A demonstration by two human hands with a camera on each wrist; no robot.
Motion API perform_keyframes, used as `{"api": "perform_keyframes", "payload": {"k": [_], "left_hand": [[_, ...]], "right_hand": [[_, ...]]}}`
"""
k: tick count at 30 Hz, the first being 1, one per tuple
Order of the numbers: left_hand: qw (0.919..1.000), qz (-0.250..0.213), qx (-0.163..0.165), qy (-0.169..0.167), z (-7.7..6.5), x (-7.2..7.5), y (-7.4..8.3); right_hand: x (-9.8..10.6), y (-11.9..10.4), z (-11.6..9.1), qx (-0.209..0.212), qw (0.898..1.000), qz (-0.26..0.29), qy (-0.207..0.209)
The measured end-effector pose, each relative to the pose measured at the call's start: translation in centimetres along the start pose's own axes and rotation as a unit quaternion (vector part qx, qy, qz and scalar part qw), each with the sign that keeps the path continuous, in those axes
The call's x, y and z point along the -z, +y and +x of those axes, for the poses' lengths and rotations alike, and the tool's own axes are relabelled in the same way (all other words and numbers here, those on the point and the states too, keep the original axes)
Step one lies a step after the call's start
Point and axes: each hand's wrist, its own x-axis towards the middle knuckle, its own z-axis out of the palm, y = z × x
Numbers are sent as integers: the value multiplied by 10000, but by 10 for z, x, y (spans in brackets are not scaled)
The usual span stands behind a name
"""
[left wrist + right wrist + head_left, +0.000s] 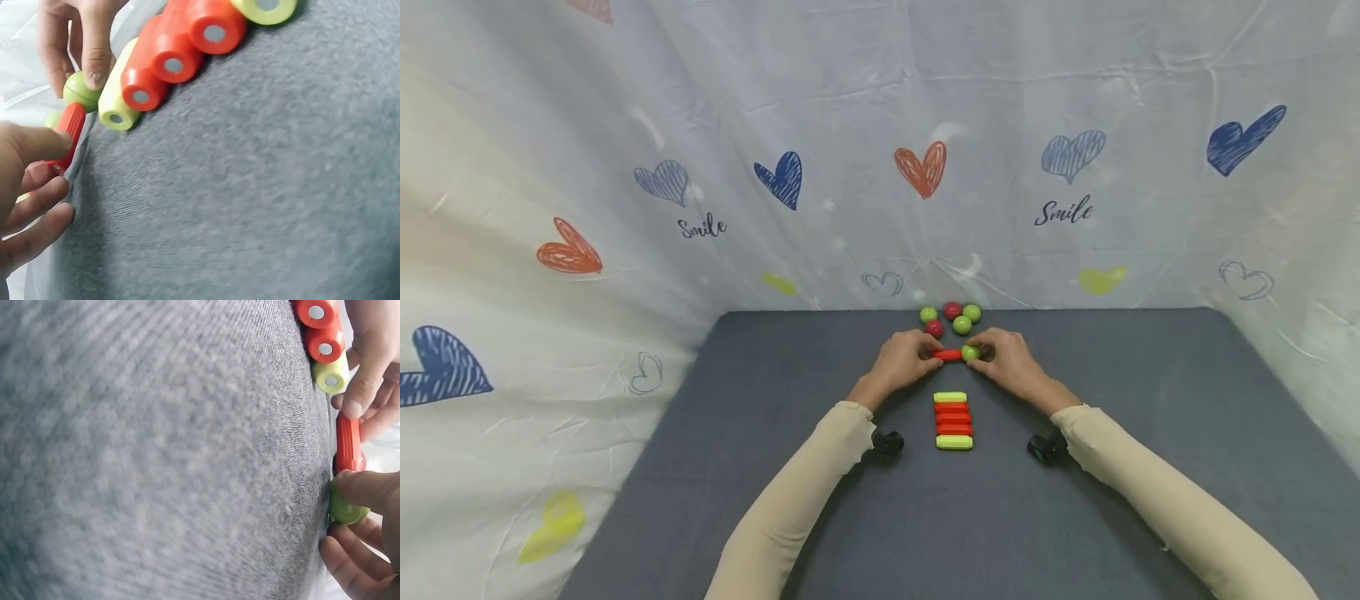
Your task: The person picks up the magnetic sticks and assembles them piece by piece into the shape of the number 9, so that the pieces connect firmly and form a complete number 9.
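My left hand (907, 357) pinches a red magnetic rod (948, 355) by its left end, thumb on the near side. My right hand (1009, 363) pinches a green ball (971, 352) between thumb and fingers. Rod and ball meet end to end, as the left wrist view shows with the red rod (74, 128) against the green ball (80, 94). In the right wrist view the ball (347, 503) sits under my right thumb, partly hidden by it. Nearer to me, several rods lie side by side: yellow-green ones (954, 442) at both ends, red ones (952, 418) between.
Behind my hands is a loose group of balls, with red ones (952, 311) and green ones (962, 326). A grey cloth (790, 400) covers the table. At its far edge hangs a pale curtain (850, 100) printed with hearts.
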Motion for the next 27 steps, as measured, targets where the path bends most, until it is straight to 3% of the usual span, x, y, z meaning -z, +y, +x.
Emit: {"api": "perform_keyframes", "payload": {"k": [5,8,14,19,22,27], "left_hand": [[9990,-387,197,95,6,2,-3],[9986,-343,271,304,12,4,-5],[9960,589,238,628,23,8,-9],[9882,1423,-90,563,31,7,-10],[9854,1638,-200,423,35,4,-9],[9877,1513,-219,343,39,0,-6]], "right_hand": [[1,4,-2,7,10000,47,73],[1,3,-3,-7,9999,66,128],[-3,0,-2,0,9998,159,147],[-7,2,0,-14,9996,160,247],[-8,4,-1,23,9995,142,268],[-6,4,-3,-4,9995,130,303]]}}
